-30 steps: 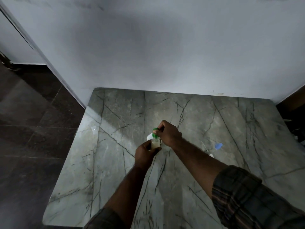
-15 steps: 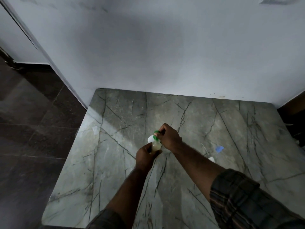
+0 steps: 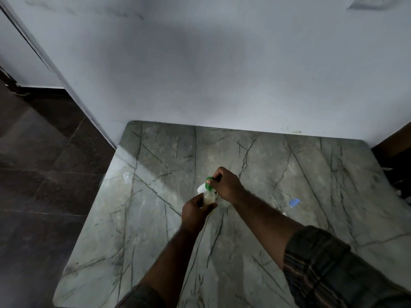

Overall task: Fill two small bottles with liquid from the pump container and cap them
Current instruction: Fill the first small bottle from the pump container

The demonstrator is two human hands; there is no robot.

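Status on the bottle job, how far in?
Done: the small bottle in the left hand holds pale liquid. In hand: the right hand grips the green cap at its neck; whether it is seated, cannot tell. Left: likely a second fill and cap; no other bottle clearly visible. A small blue piece lies on the table.

The blue piece [image 3: 294, 202], perhaps a cap, is blurred; a white object [image 3: 200, 188] hides behind the small bottle [image 3: 210, 197].

1. A dark checked right sleeve [image 3: 329, 272], striped in red-brown, is seen over the table's [image 3: 155, 218] near right corner.
2. Its cuff is bunched up the forearm.
3. A dark left sleeve [image 3: 138, 296] is glimpsed at the table's near edge.
4. The left hand [image 3: 195, 207] and right hand [image 3: 226, 185] are left uncovered.
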